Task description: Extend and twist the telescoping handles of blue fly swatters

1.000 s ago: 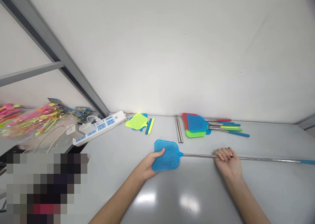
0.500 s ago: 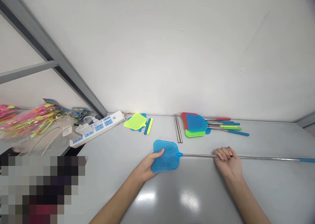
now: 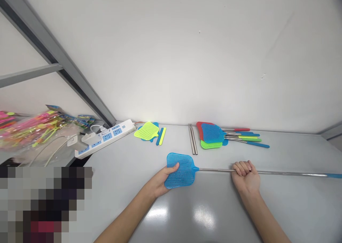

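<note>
A blue fly swatter (image 3: pixel 184 175) with a long, extended metal rod lies sideways in front of me. My left hand (image 3: pixel 162 180) grips the left edge of its mesh head, thumb on top and the fingers hidden underneath. Around the middle of the rod, the fingers of my right hand (image 3: pixel 245 175) are wrapped closed. The rod runs on to the right and ends in a blue handle (image 3: pixel 333 176) cut off by the view's edge.
Behind lies a pile of swatters (image 3: pixel 212 133) in several colours. To its left are bare metal rods (image 3: pixel 192 140), loose handles (image 3: pixel 161 136) and a yellow mesh head (image 3: pixel 147 131) over a blue one. A power strip (image 3: pixel 107 138) and bagged colourful items (image 3: pixel 34 129) are at left.
My right hand has shifted slightly left along the rod. The handle end sits slightly farther right, while my left hand keeps its hold on the mesh head.
</note>
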{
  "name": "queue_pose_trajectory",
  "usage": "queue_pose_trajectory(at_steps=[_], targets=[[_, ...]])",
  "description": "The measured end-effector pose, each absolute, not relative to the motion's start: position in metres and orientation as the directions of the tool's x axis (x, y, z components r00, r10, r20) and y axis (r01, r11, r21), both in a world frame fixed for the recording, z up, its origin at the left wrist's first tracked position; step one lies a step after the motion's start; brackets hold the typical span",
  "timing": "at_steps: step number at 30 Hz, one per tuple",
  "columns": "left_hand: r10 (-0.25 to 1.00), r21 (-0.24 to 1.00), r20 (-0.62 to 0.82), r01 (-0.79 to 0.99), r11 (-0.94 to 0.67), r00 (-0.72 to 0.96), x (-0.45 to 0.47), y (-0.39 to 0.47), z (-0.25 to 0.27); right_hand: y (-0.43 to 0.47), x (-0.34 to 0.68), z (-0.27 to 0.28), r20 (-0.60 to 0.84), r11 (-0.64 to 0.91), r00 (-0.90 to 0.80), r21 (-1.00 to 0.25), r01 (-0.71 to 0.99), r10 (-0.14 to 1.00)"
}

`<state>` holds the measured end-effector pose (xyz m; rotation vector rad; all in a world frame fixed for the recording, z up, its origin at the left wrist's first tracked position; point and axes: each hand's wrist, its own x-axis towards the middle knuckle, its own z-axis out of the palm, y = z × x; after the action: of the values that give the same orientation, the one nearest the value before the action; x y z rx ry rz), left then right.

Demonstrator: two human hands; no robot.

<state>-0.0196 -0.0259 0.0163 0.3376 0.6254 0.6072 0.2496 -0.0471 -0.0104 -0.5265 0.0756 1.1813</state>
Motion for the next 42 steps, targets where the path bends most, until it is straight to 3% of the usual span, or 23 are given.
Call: queue_pose_trajectory(at_steps=[9,17,26,42], targets=[[0.646,0.523,-0.442,-0.406,0.750,0.622,-0.0192,-0.0272,0.0152,-0.0462,0.2499,-0.0083,-0.352,0.273,0.382,-0.321,-0.907,0.855],[0.658,0.542,-0.431,-0.406,0.736,0.618,-0.0195,-0.0274,0.0171,-0.0464,0.2522,-0.0121,-0.281,0.246,0.377,-0.407,-0.880,0.883],[0.642,0.525,-0.451,-0.398,0.752,0.620,-0.0199,-0.0260,0.0182,-0.0461,0.2523,-0.0104,-0.344,0.243,0.365,-0.350,-0.905,0.865],[0.705,0.620,-0.431,-0.383,0.685,0.564,-0.0195,-0.0294,0.0173,-0.0452,0.2536,-0.0111,-0.301,0.227,0.362,-0.402,-0.887,0.882]])
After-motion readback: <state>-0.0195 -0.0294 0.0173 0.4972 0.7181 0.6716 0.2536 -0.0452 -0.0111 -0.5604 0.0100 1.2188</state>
